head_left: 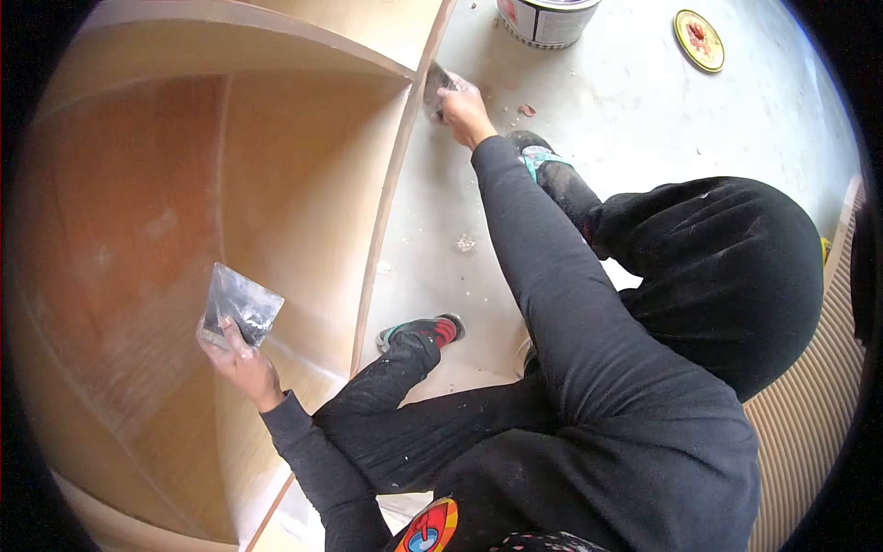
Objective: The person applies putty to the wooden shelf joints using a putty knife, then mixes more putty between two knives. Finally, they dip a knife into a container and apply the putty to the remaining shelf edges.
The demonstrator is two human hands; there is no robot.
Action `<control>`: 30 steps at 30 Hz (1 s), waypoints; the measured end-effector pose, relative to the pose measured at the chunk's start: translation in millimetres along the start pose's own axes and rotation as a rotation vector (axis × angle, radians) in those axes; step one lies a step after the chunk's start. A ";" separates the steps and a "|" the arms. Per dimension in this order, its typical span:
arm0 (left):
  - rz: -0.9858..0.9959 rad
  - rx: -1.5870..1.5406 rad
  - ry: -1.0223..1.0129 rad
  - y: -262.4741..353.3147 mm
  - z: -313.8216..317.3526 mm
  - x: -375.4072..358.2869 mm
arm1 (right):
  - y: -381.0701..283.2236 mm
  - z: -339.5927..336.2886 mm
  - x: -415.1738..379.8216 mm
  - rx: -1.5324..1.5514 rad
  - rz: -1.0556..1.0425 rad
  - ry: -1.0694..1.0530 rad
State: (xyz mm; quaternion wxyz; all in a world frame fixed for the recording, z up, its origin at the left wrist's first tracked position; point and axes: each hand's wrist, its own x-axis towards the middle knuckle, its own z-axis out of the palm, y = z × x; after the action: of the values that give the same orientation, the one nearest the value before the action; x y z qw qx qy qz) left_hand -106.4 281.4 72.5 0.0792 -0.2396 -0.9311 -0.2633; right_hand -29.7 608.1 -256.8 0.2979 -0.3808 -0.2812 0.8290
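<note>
My left hand is closed around a flat metal putty scraper, its square blade smeared with grey and white filler. It is held over the open wooden cabinet, thumb on the blade's face. My right hand reaches far forward, fingers wrapped round a second scraper that is dark and slightly blurred. That blade is right at the long front edge of the cabinet, near the corner where a divider meets it. Both hands have pale dust on them.
A paint can stands on the grey floor ahead, with a round lid to its right. Crumbs of filler and a small reddish chip lie about. My shoes are close to the cabinet; a corrugated panel is at right.
</note>
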 end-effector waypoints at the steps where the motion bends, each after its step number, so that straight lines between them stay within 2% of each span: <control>1: -0.003 0.002 0.001 -2.1 0.0 -1.1 | -3.2 1.1 4.4 -0.012 -0.012 0.036; 3: -0.035 -0.099 -0.023 -2.4 0.3 1.6 | -11.6 4.9 14.2 -0.018 -0.025 0.079; 6: -0.021 -0.040 -0.030 7.7 -2.0 3.3 | -24.2 19.3 28.3 -0.009 0.040 0.054; 8: -0.037 -0.059 -0.027 5.7 -1.7 3.6 | -22.1 35.0 29.9 -0.113 -0.080 0.178; 9: -0.053 -0.082 -0.027 5.3 -1.3 2.9 | -36.7 50.6 2.6 -0.160 -0.183 0.266; 10: -0.051 -0.084 -0.027 6.8 -0.9 2.7 | -23.6 46.8 6.3 -0.337 -0.281 0.247; 14: -0.027 -0.085 -0.054 7.7 -3.1 4.9 | -10.6 6.7 9.6 -0.131 -0.092 0.043; 15: -0.031 -0.125 -0.054 4.1 -2.9 5.0 | -11.3 5.9 13.4 -0.094 -0.087 0.106; 18: -0.029 -0.098 -0.024 -5.1 -2.1 3.0 | -14.6 6.2 20.9 -0.144 -0.105 0.072; 19: -0.029 -0.105 -0.022 -7.6 -1.8 3.5 | -16.5 11.8 22.4 -0.063 -0.024 0.105; 20: -0.009 -0.094 -0.025 -9.5 -1.5 4.1 | -24.3 21.2 21.1 -0.068 -0.029 0.104; 22: 0.011 -0.074 -0.032 -4.7 -2.2 5.3 | -32.6 38.7 19.0 -0.069 -0.104 0.171; 24: -0.073 -0.109 -0.050 5.3 -2.8 2.4 | -23.2 51.0 17.8 -0.142 -0.147 0.226; 26: -0.054 -0.100 -0.057 7.3 -2.6 3.2 | -14.5 52.1 13.9 -0.453 -0.507 0.271; 27: -0.036 -0.089 -0.062 7.7 -3.2 4.8 | -18.2 40.5 8.9 -0.277 -0.242 0.117; 28: -0.036 -0.090 -0.062 7.0 -3.2 6.0 | -21.7 30.8 5.2 -0.277 -0.242 0.118; 30: -0.019 -0.125 -0.067 4.5 -2.8 6.0 | -27.9 15.2 -1.6 -0.097 -0.039 0.084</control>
State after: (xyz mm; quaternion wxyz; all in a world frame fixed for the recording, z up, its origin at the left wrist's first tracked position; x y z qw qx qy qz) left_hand -109.3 285.7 78.6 0.0303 -0.2440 -0.9172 -0.3135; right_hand -33.2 621.9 -228.4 0.3066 -0.4237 -0.3158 0.7917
